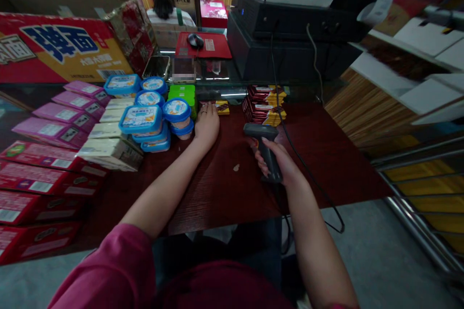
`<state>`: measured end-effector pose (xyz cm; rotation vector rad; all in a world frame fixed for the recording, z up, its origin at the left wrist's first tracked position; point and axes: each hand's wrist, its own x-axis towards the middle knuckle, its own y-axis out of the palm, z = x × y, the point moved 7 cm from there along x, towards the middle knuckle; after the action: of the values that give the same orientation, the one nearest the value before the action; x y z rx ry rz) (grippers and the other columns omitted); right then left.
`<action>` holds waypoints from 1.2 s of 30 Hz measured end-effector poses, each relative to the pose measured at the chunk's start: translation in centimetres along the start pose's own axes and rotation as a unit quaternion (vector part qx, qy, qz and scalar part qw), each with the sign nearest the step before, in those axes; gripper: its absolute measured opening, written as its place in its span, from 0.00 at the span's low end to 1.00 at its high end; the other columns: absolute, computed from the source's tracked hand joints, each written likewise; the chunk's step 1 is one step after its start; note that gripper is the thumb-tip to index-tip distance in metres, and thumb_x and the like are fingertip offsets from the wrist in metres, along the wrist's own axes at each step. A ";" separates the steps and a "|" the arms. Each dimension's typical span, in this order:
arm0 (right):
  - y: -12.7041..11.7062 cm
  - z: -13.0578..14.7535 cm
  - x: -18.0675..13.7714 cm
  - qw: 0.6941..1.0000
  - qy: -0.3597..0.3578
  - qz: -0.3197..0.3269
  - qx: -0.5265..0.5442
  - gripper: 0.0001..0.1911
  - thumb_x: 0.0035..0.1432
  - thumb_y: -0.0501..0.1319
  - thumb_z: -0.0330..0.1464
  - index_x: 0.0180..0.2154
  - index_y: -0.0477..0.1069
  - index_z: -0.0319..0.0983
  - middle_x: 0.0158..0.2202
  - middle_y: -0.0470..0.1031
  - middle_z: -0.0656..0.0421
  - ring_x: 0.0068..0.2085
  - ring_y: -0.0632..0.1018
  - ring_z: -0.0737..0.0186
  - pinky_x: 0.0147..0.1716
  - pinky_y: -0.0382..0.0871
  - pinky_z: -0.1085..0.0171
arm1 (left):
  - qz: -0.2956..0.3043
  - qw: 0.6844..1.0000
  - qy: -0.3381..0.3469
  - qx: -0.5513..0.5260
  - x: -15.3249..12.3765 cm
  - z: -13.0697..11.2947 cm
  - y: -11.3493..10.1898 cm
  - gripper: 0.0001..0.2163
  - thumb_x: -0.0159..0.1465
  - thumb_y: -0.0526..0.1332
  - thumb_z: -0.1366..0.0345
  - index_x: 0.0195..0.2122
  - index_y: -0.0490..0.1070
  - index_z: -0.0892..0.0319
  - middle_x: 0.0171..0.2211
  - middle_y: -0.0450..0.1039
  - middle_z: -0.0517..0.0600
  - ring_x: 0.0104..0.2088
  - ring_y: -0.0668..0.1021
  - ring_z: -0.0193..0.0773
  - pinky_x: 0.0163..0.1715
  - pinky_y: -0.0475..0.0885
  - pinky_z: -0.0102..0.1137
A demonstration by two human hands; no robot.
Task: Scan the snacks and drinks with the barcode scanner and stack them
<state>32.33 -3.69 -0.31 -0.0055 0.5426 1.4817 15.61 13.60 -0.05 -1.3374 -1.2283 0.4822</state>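
My right hand [281, 159] is wrapped round the grip of a black barcode scanner [261, 131], held above the dark red tabletop. Its cable runs toward the back of the counter. Further left, my left hand [208, 123] reaches forward with its fingers closed over a small red-and-yellow snack packet [222, 107]; the packet's left part is hidden under the fingers. Close by on the left stand blue-lidded plastic tubs [176, 108] and a green box [183, 92]. Stacks of similar red-and-yellow packets [263, 106] lie behind the scanner.
Rows of pink boxes [61, 113], cream boxes [108, 147] and red boxes [43, 174] line the left side. Behind them stands a large open carton [72, 53]. A mouse [195, 41] on a red mat, a black machine [290, 48] and a person [163, 2] are at the back.
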 end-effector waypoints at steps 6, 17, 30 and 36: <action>0.0 0.4 -0.1 1.000 -0.008 0.020 0.000 0.26 0.52 0.74 0.55 0.36 0.72 0.42 0.19 0.69 0.67 0.13 0.64 0.70 0.09 0.56 0.71 | -0.021 0.992 0.122 -0.004 -1.3 -1.6 -1.8 0.20 0.75 0.48 0.73 0.56 0.80 0.66 0.55 0.82 0.68 0.58 0.82 0.55 0.65 0.71 0.53; 1.1 0.6 -1.1 0.996 -0.028 0.078 -0.017 0.24 0.57 0.73 0.54 0.39 0.73 0.42 0.19 0.70 0.67 0.13 0.63 0.70 0.09 0.57 0.71 | 0.024 0.902 -0.022 -0.431 -4.7 1.6 -3.0 0.14 0.74 0.62 0.61 0.53 0.84 0.59 0.54 0.85 0.55 0.54 0.85 0.48 0.56 0.79 0.39; 2.4 -1.2 -0.4 0.995 0.030 0.057 -0.071 0.25 0.54 0.75 0.53 0.37 0.74 0.41 0.21 0.72 0.65 0.14 0.68 0.70 0.09 0.58 0.71 | 0.083 0.870 -0.046 -0.483 -4.5 1.8 -0.3 0.12 0.72 0.64 0.60 0.47 0.86 0.59 0.48 0.87 0.53 0.49 0.86 0.48 0.51 0.79 0.37; 2.9 -1.2 -0.3 0.993 0.006 0.092 -0.071 0.25 0.56 0.74 0.54 0.38 0.75 0.39 0.21 0.71 0.66 0.14 0.68 0.71 0.09 0.58 0.71 | 0.075 0.884 -0.060 -0.457 -4.2 2.0 -0.3 0.14 0.72 0.64 0.59 0.46 0.86 0.62 0.44 0.87 0.55 0.48 0.85 0.48 0.50 0.77 0.36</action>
<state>29.21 -4.06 -0.30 -0.0780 0.4560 1.6994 12.31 10.85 -1.87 -2.2365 -1.5370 0.0570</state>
